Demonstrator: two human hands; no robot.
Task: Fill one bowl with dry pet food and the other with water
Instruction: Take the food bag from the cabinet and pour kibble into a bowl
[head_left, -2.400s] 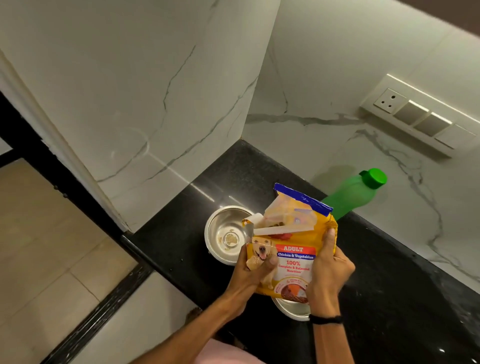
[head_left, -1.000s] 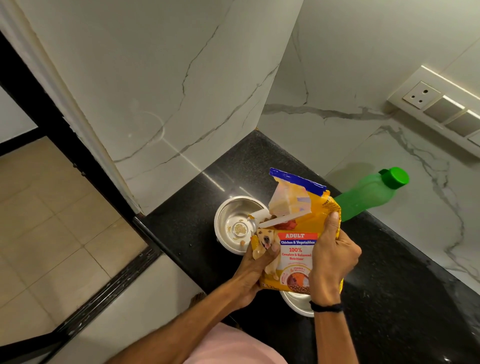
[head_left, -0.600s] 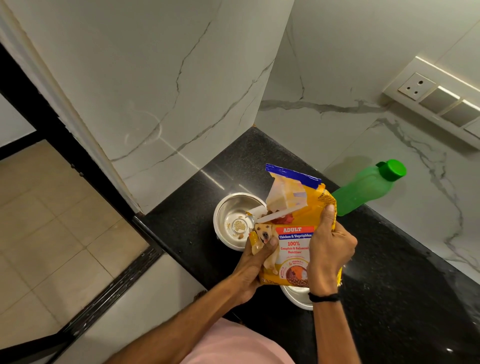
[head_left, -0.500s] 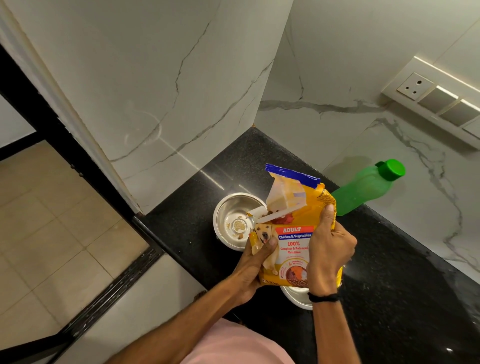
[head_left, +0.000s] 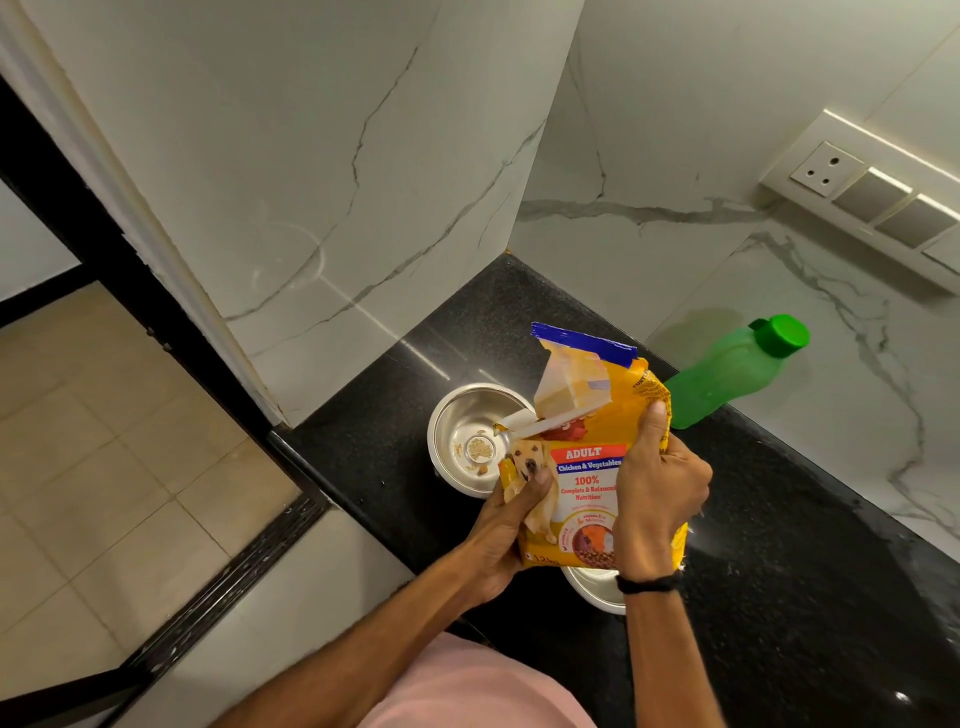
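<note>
**Both hands grip the pet food bag above two steel bowls**

Furthest left, beyond the left hand and on its far-left side, a steel bowl (head_left: 478, 439) sits on the black countertop (head_left: 810, 561). Only a few bits of kibble lie scattered on its bottom around the centre disc. The torn, blue-edged top of the bag leans over this bowl's right rim.

The left hand (head_left: 511, 530) is closed on the lower left edge of the yellow pet food bag (head_left: 592, 467), thumb pressed flat on the printed dog on the front, the other fingers hidden behind the pack. The bag stands roughly upright between the two hands, its opened mouth up and away from the person.

The right hand (head_left: 657, 488) is wrapped around the bag's right side, thumb pointing up along the edge, fingers curled behind. A black band circles that wrist.

Just below the right wrist, a second steel bowl (head_left: 597, 592) shows only as a sliver of rim under the bag; its contents are hidden.

Beyond the right hand, up and to its right, a green bottle (head_left: 737, 371) with a green cap stands against the marble wall, apart from the bag.
</note>
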